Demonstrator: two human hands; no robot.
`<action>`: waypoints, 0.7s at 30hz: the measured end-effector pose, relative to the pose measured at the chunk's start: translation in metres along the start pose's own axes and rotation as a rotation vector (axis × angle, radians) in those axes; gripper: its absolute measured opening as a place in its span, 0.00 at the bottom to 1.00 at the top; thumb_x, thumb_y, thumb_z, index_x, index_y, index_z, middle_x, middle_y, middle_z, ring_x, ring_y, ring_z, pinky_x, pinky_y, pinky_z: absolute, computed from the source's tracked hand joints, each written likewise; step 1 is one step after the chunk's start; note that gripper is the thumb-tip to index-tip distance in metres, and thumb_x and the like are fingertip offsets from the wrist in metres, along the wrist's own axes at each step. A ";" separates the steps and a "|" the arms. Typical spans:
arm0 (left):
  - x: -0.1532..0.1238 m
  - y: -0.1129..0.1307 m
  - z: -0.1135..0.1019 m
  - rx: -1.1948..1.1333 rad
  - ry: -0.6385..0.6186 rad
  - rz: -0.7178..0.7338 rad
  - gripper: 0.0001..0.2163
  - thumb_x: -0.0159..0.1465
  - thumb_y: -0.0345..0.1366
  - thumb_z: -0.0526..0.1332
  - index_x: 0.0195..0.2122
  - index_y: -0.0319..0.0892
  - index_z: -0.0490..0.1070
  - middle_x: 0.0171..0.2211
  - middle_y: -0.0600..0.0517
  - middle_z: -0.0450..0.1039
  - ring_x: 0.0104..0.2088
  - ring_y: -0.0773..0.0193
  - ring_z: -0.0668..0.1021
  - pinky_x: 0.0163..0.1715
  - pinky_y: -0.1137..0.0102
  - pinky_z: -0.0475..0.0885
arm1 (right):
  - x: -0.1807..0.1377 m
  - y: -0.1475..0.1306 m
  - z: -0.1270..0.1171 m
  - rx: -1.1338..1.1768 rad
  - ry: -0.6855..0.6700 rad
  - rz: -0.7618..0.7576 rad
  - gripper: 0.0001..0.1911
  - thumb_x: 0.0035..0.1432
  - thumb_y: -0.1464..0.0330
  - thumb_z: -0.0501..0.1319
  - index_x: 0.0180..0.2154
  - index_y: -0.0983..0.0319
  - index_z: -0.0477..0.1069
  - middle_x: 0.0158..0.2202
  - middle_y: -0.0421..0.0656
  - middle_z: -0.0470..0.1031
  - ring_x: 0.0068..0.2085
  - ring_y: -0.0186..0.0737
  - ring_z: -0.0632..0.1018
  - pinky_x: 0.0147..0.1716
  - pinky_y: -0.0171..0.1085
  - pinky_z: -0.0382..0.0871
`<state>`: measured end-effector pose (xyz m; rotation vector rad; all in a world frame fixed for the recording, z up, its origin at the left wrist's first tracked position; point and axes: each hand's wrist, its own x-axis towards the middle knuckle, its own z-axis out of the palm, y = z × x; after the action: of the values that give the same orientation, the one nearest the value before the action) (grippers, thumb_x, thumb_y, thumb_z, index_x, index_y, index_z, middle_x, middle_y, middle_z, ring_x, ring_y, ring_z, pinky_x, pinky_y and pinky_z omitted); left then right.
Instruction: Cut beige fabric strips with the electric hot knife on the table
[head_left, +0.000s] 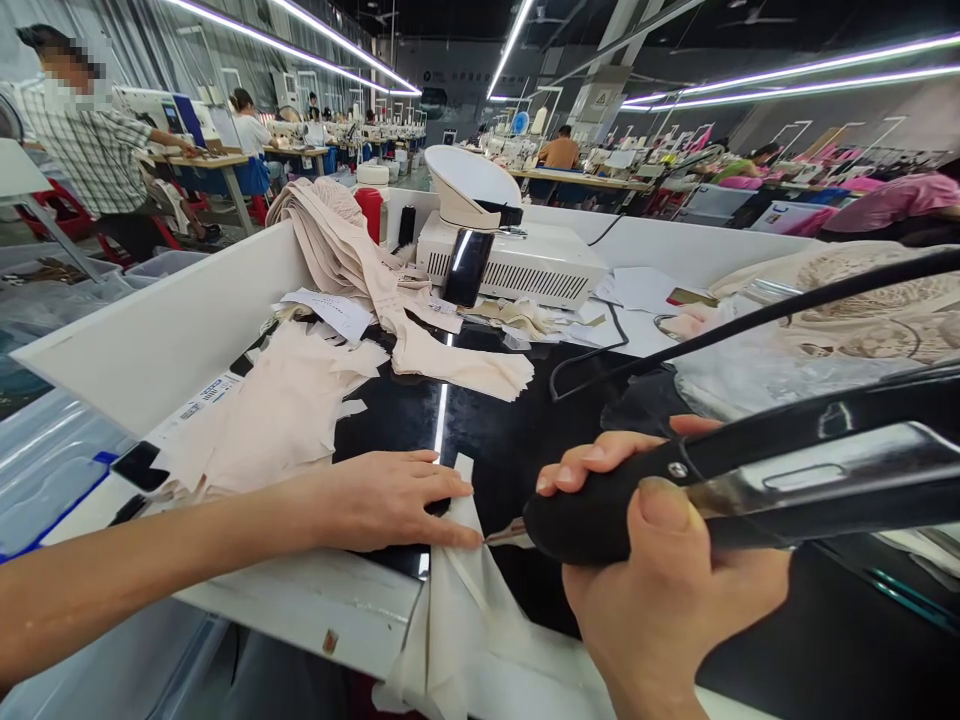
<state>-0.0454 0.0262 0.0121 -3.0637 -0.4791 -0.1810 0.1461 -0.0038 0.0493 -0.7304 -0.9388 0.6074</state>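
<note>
My left hand (401, 500) lies flat with its fingers stretched out, pressing on a cream fabric strip (466, 580). The strip runs over the front edge of the black table surface (510, 430) and hangs down. My right hand (667, 600) is wrapped round a black corded hand tool (585, 505) with a long metal lever along its side. A narrow metal tip (510, 534) sticks out of the tool and ends at the fabric, close to my left fingertips. Whether the tip touches the cloth, I cannot tell.
Cut beige fabric pieces (277, 395) are piled at left; a folded stack of cloth (345, 235) lies behind. A phone (468, 268) leans against a vented white box (517, 255). The black cable (750, 315) arches over the right side. White panels (172, 330) border the table.
</note>
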 end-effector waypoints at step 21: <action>-0.004 0.001 0.013 -0.073 0.107 -0.009 0.22 0.71 0.22 0.50 0.61 0.48 0.72 0.62 0.40 0.70 0.61 0.56 0.74 0.63 0.57 0.70 | 0.010 0.006 0.016 0.009 0.065 0.026 0.18 0.48 0.70 0.68 0.42 0.57 0.69 0.25 0.32 0.75 0.21 0.37 0.73 0.19 0.38 0.72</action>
<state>-0.0476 0.0247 -0.0014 -3.1018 -0.4917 -0.3684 0.1359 0.0115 0.0553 -0.7511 -0.8668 0.6067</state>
